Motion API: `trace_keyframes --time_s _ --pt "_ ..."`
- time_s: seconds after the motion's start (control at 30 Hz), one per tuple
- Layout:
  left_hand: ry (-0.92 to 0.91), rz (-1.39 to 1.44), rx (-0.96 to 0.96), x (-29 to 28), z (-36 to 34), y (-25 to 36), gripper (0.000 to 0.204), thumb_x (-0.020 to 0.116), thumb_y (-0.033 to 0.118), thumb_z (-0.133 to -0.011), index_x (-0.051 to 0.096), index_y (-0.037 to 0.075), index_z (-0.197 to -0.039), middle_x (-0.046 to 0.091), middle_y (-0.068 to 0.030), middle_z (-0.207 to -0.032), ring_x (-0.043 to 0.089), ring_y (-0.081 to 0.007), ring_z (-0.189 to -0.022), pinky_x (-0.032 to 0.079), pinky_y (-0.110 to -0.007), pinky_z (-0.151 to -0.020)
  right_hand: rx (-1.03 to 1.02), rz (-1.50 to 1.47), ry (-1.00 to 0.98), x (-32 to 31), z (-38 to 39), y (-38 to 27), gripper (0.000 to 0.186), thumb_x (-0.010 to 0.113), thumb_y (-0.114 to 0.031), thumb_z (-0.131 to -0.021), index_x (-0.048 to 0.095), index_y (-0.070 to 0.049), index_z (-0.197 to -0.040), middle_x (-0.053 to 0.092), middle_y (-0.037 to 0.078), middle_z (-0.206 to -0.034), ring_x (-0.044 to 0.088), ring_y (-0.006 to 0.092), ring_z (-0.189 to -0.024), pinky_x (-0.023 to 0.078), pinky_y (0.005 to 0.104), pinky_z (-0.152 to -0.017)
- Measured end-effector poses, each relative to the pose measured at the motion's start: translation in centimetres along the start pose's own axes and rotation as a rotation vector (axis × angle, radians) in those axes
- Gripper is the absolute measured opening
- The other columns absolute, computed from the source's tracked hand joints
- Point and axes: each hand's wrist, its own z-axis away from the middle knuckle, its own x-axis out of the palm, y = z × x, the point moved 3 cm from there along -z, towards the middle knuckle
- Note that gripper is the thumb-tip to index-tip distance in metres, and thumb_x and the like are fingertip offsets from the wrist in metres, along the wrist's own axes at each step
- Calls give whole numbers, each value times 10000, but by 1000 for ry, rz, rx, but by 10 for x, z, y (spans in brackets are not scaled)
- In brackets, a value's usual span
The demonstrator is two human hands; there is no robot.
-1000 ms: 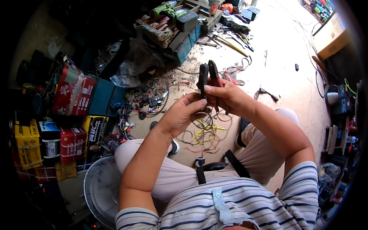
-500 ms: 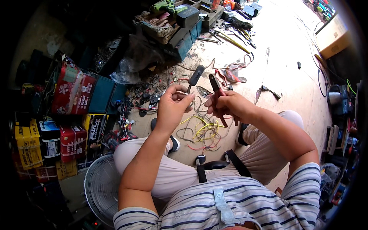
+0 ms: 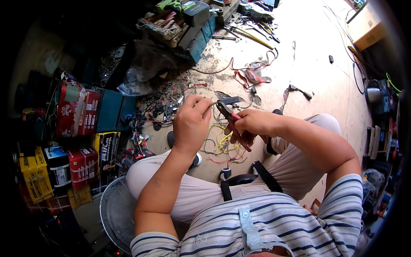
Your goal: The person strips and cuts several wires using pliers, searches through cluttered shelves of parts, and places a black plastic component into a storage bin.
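My left hand is closed with its fingertips on a dark cable, which runs to a flat black oblong piece pointing off to the right. My right hand grips red-handled pliers, their dark jaws against the cable just right of my left fingertips; whether the jaws bite on it I cannot tell. A loose tangle of yellow, red and grey wires lies on the floor below both hands.
Red and yellow cartons and teal cases are stacked at left beside a fan. Scattered small parts, long tools and a cluttered bench lie ahead. A cardboard box and shelved clutter line the right.
The black piece has gone from upright to lying sideways. My left hand has turned over it, and the pliers have tilted leftward with their jaws brought onto the cable.
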Motion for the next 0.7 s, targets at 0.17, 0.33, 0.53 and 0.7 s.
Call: trace_keyframes --time_s 0.17,0.33,0.53,0.7 --pt "18 -113 116 0 -1 7 160 665 -8 -724 634 72 -859 577 -72 -852 590 -251 -726 472 -335 -622 47 -39 2 0 3 0 341 422 -106 -804 561 53 -1072 656 148 -873 609 171 -579 516 277 -552" --pt "11 -169 189 0 -2 10 175 666 -13 -703 635 75 -851 575 -63 -851 579 -254 -774 469 -347 -652 47 -74 -12 0 5 0 335 420 -125 -812 530 54 -1073 653 124 -859 606 154 -555 506 258 -498" --pt "-9 -145 280 0 -2 11 192 672 -22 -684 641 72 -849 576 -58 -848 570 -247 -776 467 -342 -649 98 -157 -19 0 10 -2 323 434 -116 -817 582 42 -1056 663 136 -844 585 140 -563 476 248 -520" --pt "-15 -150 309 -2 -2 13 206 679 -30 -671 647 66 -850 583 -58 -850 568 -245 -777 466 -339 -649 117 -136 -40 -3 9 -1 315 426 -96 -813 593 41 -1043 662 127 -828 561 121 -539 463 235 -502"
